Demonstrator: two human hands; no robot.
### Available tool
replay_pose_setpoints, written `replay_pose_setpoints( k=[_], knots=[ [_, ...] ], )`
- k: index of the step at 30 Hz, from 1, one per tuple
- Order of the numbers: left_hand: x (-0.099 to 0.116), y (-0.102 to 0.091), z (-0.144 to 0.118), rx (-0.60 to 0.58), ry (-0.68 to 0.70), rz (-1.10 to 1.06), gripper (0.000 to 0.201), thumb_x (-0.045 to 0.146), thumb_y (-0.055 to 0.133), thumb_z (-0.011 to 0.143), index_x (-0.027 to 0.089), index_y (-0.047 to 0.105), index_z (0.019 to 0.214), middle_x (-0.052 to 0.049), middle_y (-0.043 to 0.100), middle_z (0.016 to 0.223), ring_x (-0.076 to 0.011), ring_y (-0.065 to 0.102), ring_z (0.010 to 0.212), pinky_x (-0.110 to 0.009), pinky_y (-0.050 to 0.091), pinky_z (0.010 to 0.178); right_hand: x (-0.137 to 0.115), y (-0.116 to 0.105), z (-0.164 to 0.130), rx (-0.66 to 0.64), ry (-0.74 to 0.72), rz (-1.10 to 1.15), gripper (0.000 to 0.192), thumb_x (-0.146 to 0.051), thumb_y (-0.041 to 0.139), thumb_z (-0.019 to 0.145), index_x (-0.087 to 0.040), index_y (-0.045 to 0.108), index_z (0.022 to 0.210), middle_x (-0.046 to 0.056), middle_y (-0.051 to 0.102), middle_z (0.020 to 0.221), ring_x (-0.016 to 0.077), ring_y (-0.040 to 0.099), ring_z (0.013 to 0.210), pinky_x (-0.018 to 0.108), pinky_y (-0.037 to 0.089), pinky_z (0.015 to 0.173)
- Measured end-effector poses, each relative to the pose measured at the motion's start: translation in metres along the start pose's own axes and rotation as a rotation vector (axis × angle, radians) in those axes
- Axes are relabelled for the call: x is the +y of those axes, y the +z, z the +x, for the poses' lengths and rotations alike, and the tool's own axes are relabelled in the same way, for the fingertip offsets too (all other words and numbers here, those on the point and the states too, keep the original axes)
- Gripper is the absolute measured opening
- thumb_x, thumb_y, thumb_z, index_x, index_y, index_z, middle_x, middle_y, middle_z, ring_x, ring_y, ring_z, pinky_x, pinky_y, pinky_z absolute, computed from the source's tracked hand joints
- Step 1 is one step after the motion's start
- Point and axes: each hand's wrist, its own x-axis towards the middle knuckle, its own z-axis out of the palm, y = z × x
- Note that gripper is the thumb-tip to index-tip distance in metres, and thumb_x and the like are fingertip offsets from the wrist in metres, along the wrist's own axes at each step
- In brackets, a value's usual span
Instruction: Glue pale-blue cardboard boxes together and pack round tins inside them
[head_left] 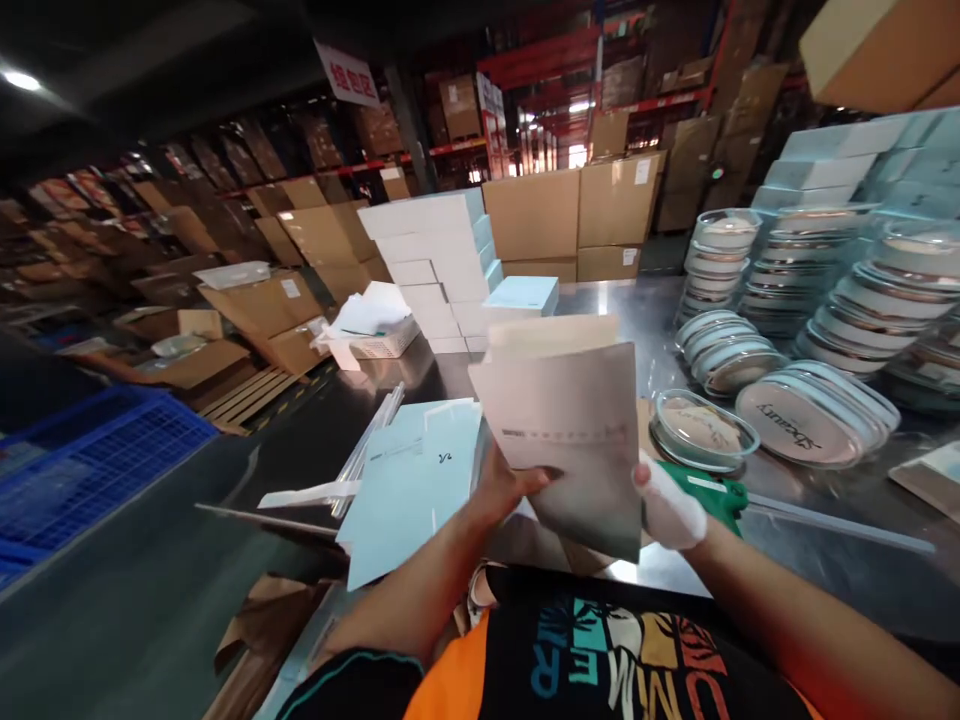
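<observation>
A pale flat carton (570, 440) with a line of print stands tilted up in front of me, a cream panel showing behind its top edge. My left hand (504, 490) grips its lower left side, thumb across the printed face. On the opposite edge, my right hand (667, 505), in a white glove, has closed its fingers; part of them is hidden behind the carton. Left of my left hand lies a pile of light blue flat cartons (412, 465), the top one bearing a handwritten mark. A green tool (705, 492), perhaps a tape dispenser, rests beside my right hand.
Oval clear-lidded cases (817, 412) stand in stacks on the right of the metal table (622, 300). White-blue boxes (439, 260) are piled behind, near a white basket (386, 340). Clear plastic strips (371, 440) lie left; a blue crate (97, 470) stands on the floor.
</observation>
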Motion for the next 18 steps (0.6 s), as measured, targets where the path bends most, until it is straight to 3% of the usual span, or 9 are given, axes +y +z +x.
replay_pose_setpoints(
  k=[3, 5, 7, 9, 12, 14, 16, 18],
  knots=[
    [-0.023, 0.025, 0.006, 0.187, 0.126, 0.132, 0.118, 0.078, 0.093, 0.061, 0.022, 0.049, 0.154, -0.019, 0.075, 0.124, -0.0369, 0.075, 0.115, -0.052, 0.06, 0.1, -0.004, -0.003, -0.007, 0.022, 0.054, 0.11, 0.106, -0.099, 0.054, 0.082, -0.024, 0.056, 0.158, 0.019, 0.072, 0.142, 0.0372, 0.07, 0.132, 0.052, 0.059, 0.112],
    [-0.033, 0.03, 0.006, 0.185, 0.187, 0.197, 0.137, 0.077, 0.095, 0.06, 0.022, 0.029, 0.166, -0.02, 0.071, 0.129, -0.039, 0.073, 0.121, -0.051, 0.06, 0.1, -0.004, -0.008, -0.008, 0.128, 0.099, 0.157, 0.099, -0.09, 0.063, 0.086, -0.025, 0.051, 0.161, 0.017, 0.071, 0.144, 0.0339, 0.07, 0.13, 0.05, 0.058, 0.114],
    [-0.035, 0.026, 0.003, 0.105, 0.258, 0.245, 0.148, 0.075, 0.097, 0.059, 0.023, 0.014, 0.171, -0.021, 0.065, 0.139, -0.0406, 0.067, 0.132, -0.052, 0.057, 0.106, -0.005, -0.015, -0.009, 0.17, 0.119, 0.176, 0.096, -0.089, 0.068, 0.083, -0.025, 0.057, 0.154, 0.015, 0.074, 0.138, 0.0326, 0.072, 0.127, 0.047, 0.06, 0.111],
    [-0.031, 0.018, -0.001, 0.009, 0.354, 0.284, 0.137, 0.071, 0.097, 0.063, 0.026, 0.023, 0.169, -0.02, 0.061, 0.146, -0.0403, 0.063, 0.136, -0.054, 0.054, 0.111, -0.006, -0.018, -0.009, 0.125, 0.127, 0.216, 0.096, -0.092, 0.072, 0.077, -0.024, 0.065, 0.144, 0.014, 0.077, 0.13, 0.0333, 0.073, 0.124, 0.045, 0.062, 0.107],
    [-0.015, 0.012, -0.006, -0.079, 0.482, 0.362, 0.08, 0.06, 0.091, 0.078, 0.027, 0.059, 0.144, -0.016, 0.065, 0.137, -0.037, 0.066, 0.127, -0.052, 0.055, 0.108, -0.008, -0.013, -0.008, 0.164, 0.168, 0.235, 0.08, -0.089, 0.067, 0.084, -0.021, 0.073, 0.126, 0.012, 0.08, 0.117, 0.0322, 0.074, 0.113, 0.044, 0.063, 0.098],
    [-0.006, 0.014, -0.008, -0.066, 0.535, 0.381, 0.055, 0.053, 0.085, 0.087, 0.027, 0.066, 0.132, -0.014, 0.066, 0.133, -0.034, 0.068, 0.121, -0.048, 0.057, 0.104, -0.009, -0.005, -0.005, 0.272, 0.205, 0.169, 0.06, -0.073, 0.066, 0.092, -0.02, 0.072, 0.119, 0.01, 0.079, 0.111, 0.0295, 0.074, 0.105, 0.043, 0.063, 0.095],
    [-0.004, 0.018, -0.012, 0.007, 0.588, 0.323, 0.061, 0.056, 0.083, 0.088, 0.03, 0.06, 0.139, -0.014, 0.063, 0.14, -0.0329, 0.069, 0.122, -0.047, 0.057, 0.102, -0.008, 0.004, -0.003, 0.393, 0.191, 0.079, 0.043, -0.052, 0.069, 0.091, -0.021, 0.068, 0.122, 0.01, 0.077, 0.116, 0.0278, 0.072, 0.106, 0.043, 0.061, 0.098],
    [-0.007, 0.018, -0.016, 0.061, 0.617, 0.31, 0.076, 0.063, 0.085, 0.083, 0.032, 0.054, 0.145, -0.014, 0.062, 0.144, -0.0341, 0.067, 0.128, -0.048, 0.056, 0.105, -0.005, 0.005, -0.002, 0.459, 0.12, 0.022, 0.045, -0.038, 0.067, 0.089, -0.023, 0.062, 0.131, 0.01, 0.073, 0.126, 0.0268, 0.07, 0.113, 0.044, 0.058, 0.105]
  ],
)
